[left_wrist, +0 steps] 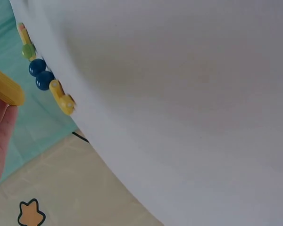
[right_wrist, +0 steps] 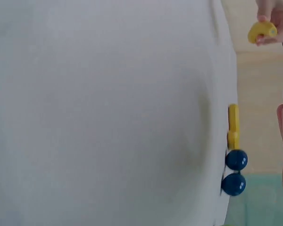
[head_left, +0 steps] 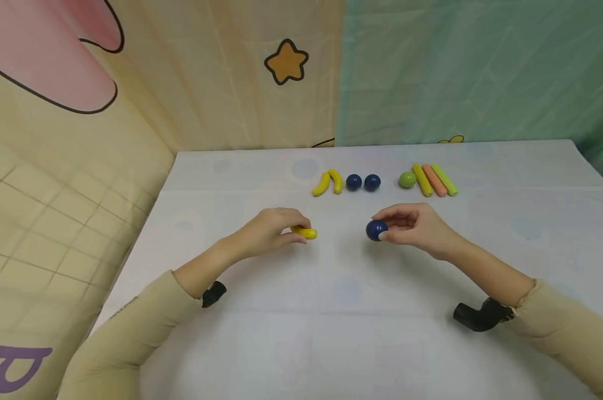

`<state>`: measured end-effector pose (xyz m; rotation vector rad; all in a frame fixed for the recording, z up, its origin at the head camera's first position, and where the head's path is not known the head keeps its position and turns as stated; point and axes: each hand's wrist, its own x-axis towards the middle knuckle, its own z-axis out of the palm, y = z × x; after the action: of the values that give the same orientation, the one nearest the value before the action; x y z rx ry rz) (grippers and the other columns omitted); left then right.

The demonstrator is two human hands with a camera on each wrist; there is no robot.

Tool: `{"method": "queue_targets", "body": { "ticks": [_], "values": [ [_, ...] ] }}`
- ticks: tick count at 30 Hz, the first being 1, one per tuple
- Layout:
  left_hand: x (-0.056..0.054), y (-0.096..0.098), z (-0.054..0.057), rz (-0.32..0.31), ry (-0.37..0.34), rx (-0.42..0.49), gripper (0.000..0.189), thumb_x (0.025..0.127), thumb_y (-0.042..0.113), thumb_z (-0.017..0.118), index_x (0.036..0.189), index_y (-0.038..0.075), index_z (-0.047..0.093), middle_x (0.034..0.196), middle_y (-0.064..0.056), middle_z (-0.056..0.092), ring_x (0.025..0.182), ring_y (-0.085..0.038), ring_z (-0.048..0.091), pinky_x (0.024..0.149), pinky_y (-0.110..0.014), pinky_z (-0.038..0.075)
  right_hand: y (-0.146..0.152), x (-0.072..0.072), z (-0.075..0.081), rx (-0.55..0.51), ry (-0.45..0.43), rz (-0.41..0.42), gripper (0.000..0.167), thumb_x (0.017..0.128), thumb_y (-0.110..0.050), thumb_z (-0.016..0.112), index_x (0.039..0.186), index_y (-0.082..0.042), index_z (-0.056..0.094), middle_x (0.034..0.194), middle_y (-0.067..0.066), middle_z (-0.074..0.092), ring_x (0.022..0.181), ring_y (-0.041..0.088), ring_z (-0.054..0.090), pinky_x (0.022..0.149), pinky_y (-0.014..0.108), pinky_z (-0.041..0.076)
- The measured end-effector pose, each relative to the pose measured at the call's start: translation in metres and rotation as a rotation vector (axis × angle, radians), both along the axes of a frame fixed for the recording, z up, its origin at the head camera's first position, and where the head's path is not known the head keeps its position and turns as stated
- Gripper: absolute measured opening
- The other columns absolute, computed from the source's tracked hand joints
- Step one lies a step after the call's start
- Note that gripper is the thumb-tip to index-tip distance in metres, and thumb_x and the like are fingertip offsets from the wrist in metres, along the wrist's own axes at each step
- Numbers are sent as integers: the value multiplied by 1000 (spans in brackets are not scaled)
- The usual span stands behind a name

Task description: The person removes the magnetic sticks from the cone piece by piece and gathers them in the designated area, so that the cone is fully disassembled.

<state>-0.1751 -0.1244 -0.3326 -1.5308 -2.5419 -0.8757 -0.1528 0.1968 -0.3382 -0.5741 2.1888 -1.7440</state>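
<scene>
My left hand [head_left: 276, 230] pinches a small yellow toy banana [head_left: 308, 233] between thumb and fingers, above the white table. Its curved shape shows in the right wrist view, where the banana [right_wrist: 263, 31] is held at the top right. Opposite it, my right hand [head_left: 413, 229] grips a glossy dark blue ball [head_left: 376, 230] by thumb and fingertips. The two hands face each other, a gap between them. In the left wrist view only part of the left hand [left_wrist: 0, 136] shows, at the left edge, under the banana [left_wrist: 5, 88].
Along the table's [head_left: 321, 344] far side lie two toy bananas [head_left: 321, 184], two dark blue balls [head_left: 363, 182], a green ball [head_left: 407, 179] and three sticks, yellow [head_left: 422, 180], orange [head_left: 434, 180] and lime [head_left: 445, 180]. Behind hangs a printed curtain [head_left: 231, 83].
</scene>
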Motion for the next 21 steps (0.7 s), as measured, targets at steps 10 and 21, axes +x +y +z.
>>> {"method": "queue_targets", "body": {
  "ticks": [10,21],
  "values": [
    [-12,-11,3,148,7,1,22,77,9,76,96,3,68,90,-2,67,81,-11,60,76,-25,49,30,-15,-8,-48,22,-104,23,83,2,66,103,-11,69,92,-6,69,83,9,63,72,21,52],
    [-23,-12,1,367,-34,3,21,79,18,75,95,4,70,88,-3,69,79,-14,61,73,-30,50,42,-30,-6,186,60,-232,40,84,-10,69,119,6,57,155,11,-4,114,9,54,87,20,45]
  ]
}}
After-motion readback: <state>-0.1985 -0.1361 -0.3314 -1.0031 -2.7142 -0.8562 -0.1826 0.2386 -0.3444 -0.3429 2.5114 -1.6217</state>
